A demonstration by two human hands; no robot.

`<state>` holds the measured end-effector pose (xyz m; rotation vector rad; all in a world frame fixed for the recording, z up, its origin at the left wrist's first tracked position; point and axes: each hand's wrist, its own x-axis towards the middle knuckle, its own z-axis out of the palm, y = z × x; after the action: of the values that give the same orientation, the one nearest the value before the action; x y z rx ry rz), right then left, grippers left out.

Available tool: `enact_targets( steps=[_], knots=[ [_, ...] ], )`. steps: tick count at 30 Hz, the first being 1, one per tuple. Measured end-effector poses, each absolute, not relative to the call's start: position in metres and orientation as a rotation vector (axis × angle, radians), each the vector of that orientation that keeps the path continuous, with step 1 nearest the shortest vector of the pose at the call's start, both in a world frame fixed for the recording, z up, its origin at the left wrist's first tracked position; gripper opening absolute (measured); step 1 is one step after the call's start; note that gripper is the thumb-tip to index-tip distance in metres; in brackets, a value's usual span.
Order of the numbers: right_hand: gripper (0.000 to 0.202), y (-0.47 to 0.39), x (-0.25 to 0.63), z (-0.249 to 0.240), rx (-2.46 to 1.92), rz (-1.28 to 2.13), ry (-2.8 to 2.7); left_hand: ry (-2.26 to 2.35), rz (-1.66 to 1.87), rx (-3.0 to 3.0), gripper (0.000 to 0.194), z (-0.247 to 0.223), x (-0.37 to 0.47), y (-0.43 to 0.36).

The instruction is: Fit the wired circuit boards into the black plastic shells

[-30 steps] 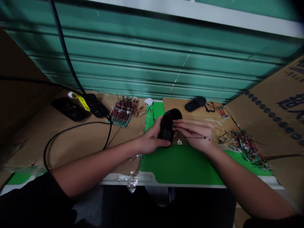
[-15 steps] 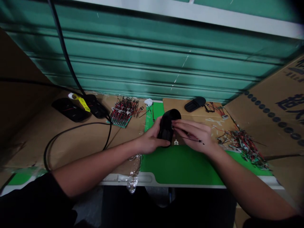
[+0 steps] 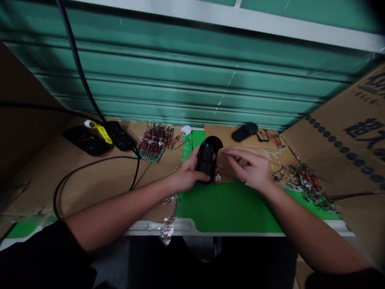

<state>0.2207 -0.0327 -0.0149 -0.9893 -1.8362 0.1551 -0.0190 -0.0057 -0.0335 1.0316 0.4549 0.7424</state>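
A glossy black oblong plastic shell point(image 3: 206, 160) is gripped in my left hand point(image 3: 188, 172), the thumb lying across its lower end. The shell's hollow side faces me, and a small light-coloured part shows at its right inner edge. My right hand point(image 3: 246, 162) is just to the right of the shell, its thumb and fingertips pinched together. Whatever is between those fingertips is too small to make out. Thin dark wires with small black ends show under the right palm. A small whitish piece point(image 3: 218, 177) is seen beside the shell's lower right edge.
Left, a wired circuit-board bundle point(image 3: 153, 144) lies near two black devices point(image 3: 87, 140) point(image 3: 120, 136) and a black cable point(image 3: 81, 160). Right, a tangle of wired boards point(image 3: 313, 186) lies by a cardboard wall point(image 3: 345, 132). Another black shell point(image 3: 244, 131) lies behind my hands.
My right fingertips have moved from inside the shell to just off its right edge. The shell has shifted slightly left and turned in my left hand, showing more of its inside.
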Motion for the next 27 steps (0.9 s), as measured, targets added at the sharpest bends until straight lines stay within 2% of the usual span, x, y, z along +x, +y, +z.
enact_targets(
  steps=[2,6,9,17,23,27],
  knots=[
    [0.009,-0.031,0.216,-0.017,-1.085,0.360,-1.658,0.450,0.728,1.024,0.090,-0.034,-0.019,-0.006],
    [0.035,-0.028,0.210,-0.023,-1.127,0.935,-1.400,0.416,0.727,1.042,0.091,-0.035,-0.017,-0.007],
    [0.046,-0.027,0.207,-0.025,-1.130,1.125,-1.338,0.408,0.732,1.074,0.093,-0.035,-0.016,-0.008],
    [0.041,-0.027,0.203,-0.027,-1.077,1.259,-1.324,0.427,0.692,1.087,0.095,-0.033,-0.017,-0.011],
    [0.036,-0.030,0.202,-0.026,-1.086,1.245,-1.369,0.467,0.691,1.062,0.104,-0.036,-0.017,-0.013],
    [0.033,-0.030,0.203,-0.025,-1.072,1.233,-1.412,0.468,0.697,1.064,0.100,-0.036,-0.017,-0.013]
  ],
)
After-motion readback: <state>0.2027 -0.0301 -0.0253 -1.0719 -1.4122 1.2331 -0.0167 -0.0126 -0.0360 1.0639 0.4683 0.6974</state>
